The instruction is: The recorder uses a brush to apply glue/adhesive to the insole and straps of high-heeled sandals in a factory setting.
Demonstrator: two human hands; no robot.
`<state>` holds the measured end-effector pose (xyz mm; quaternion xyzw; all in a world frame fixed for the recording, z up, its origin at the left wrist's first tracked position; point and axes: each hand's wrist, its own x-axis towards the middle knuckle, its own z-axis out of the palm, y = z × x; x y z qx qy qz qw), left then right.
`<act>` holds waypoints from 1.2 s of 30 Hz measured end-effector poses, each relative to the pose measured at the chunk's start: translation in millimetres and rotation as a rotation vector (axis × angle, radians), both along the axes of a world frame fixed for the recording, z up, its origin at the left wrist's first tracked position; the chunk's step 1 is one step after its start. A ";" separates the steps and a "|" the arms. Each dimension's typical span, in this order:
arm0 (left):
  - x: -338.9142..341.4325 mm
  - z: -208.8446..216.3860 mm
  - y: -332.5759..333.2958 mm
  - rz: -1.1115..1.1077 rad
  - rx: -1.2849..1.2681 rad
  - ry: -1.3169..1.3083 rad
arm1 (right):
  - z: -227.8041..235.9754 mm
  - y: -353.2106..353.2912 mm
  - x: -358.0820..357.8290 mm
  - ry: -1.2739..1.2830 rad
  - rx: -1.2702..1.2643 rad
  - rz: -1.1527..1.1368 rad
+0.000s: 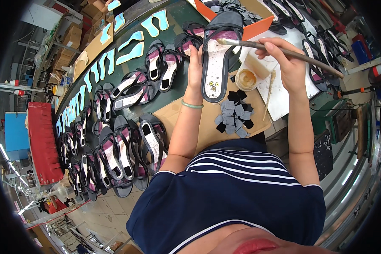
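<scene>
A black strappy sandal (211, 67) is held up in my left hand (194, 70), its heel end toward me. White insole shows along it, with a purple patch near the straps and small metal fasteners at the heel. My right hand (285, 61) grips a long wooden-handled brush (311, 60). The bristles meet the insole just below the straps, or hover very near it. Below the right hand is an open jar of yellowish paste (246, 80). Small grey and black fabric pads (233, 112) lie heaped on brown cardboard (182, 120) under the sandal.
Rows of similar sandals (135, 91) cover the green table (127, 70) to my left. Pale blue-edged insole pieces (131, 51) line its far side. An orange box (258, 27) of grey pads stands ahead. More sandals (315, 57) and a thin stick (270, 91) lie on the right.
</scene>
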<state>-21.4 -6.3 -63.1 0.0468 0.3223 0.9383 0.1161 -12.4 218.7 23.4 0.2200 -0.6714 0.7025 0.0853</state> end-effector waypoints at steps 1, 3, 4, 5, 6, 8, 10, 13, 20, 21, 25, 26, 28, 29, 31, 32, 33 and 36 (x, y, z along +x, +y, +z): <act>0.5 2.4 1.6 0.002 -0.016 -0.002 | -1.2 -0.9 -3.7 0.012 0.018 -0.003; 3.4 7.4 4.1 0.014 -0.042 -0.008 | -3.2 -5.0 -9.9 0.034 0.047 -0.001; 4.5 10.5 5.3 0.019 -0.054 -0.006 | -4.4 -4.1 -12.9 0.030 0.053 0.021; 6.1 13.2 6.0 0.025 -0.065 -0.005 | -5.9 -3.0 -15.5 0.024 0.060 0.045; 7.3 14.1 6.4 0.030 -0.076 -0.004 | -7.1 -1.9 -17.6 0.019 0.067 0.068; 6.2 12.4 4.3 -0.010 -0.089 0.045 | -6.3 1.8 -20.7 -0.004 0.051 0.104; 8.3 12.8 3.5 -0.031 -0.095 0.059 | -3.4 7.0 -24.4 -0.045 0.047 0.163; 10.9 20.1 5.8 -0.035 -0.100 0.048 | -3.0 10.5 -27.5 -0.066 0.027 0.178; 10.7 22.0 5.2 -0.016 -0.117 0.074 | 0.6 11.7 -20.8 -0.054 0.042 0.240; 10.7 22.5 5.0 -0.010 -0.119 0.072 | 0.6 11.3 -19.5 -0.049 0.042 0.255; 9.0 21.1 2.7 0.002 -0.120 0.063 | 1.6 7.7 -10.9 -0.024 0.062 0.267; 7.1 18.3 1.3 0.000 -0.109 0.064 | 2.0 5.8 -8.2 -0.026 0.063 0.263; 3.8 15.3 -0.6 0.004 -0.085 0.067 | 1.6 3.3 -3.5 -0.024 0.075 0.252; 2.9 13.7 -1.0 0.010 -0.072 0.066 | 0.5 2.2 -1.2 -0.021 0.085 0.247; -0.5 9.7 -2.6 0.022 -0.071 0.078 | -1.0 0.4 3.5 -0.019 0.099 0.242; -3.0 6.5 -4.2 0.027 -0.083 0.090 | -1.2 -0.6 6.0 -0.018 0.105 0.244; -4.5 4.8 -5.0 0.034 -0.092 0.101 | -1.1 -1.4 8.6 -0.017 0.112 0.245; -8.2 3.4 -6.4 0.055 -0.106 0.132 | -2.3 -4.9 17.1 0.005 0.120 0.248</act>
